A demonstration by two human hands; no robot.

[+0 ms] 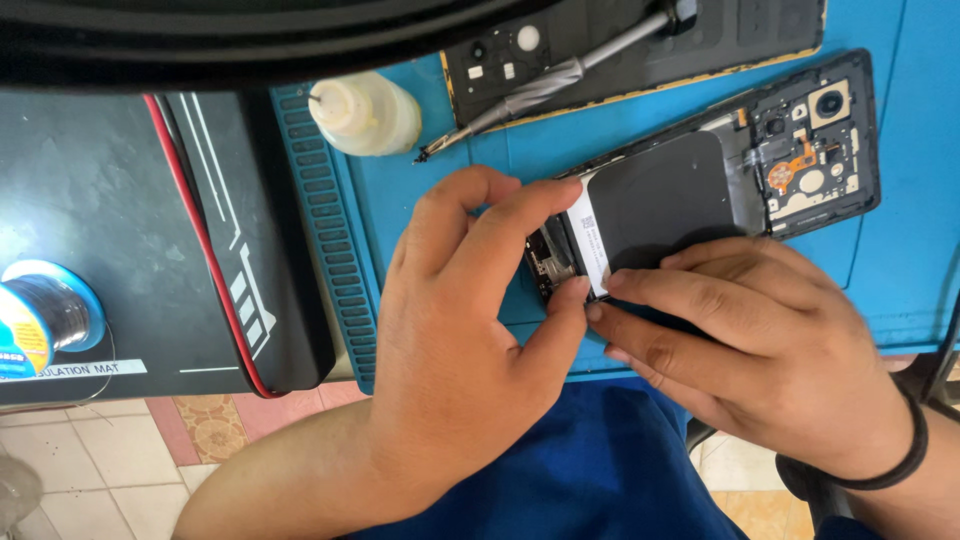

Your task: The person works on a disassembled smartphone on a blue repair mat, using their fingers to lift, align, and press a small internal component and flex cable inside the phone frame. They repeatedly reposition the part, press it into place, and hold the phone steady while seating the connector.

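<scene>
An opened black smartphone lies diagonally on a blue work mat, its battery and circuit board exposed. My left hand pinches the phone's lower end between thumb and fingers, at the white strip by the battery. My right hand, with a black band on the wrist, rests fingers on the phone's lower edge and touches the left thumb. The phone's bottom corner is hidden under both hands.
The phone's removed back cover lies at the top with a screwdriver across it. A small white squeeze bottle stands left of it. A black mat and a solder spool sit at left.
</scene>
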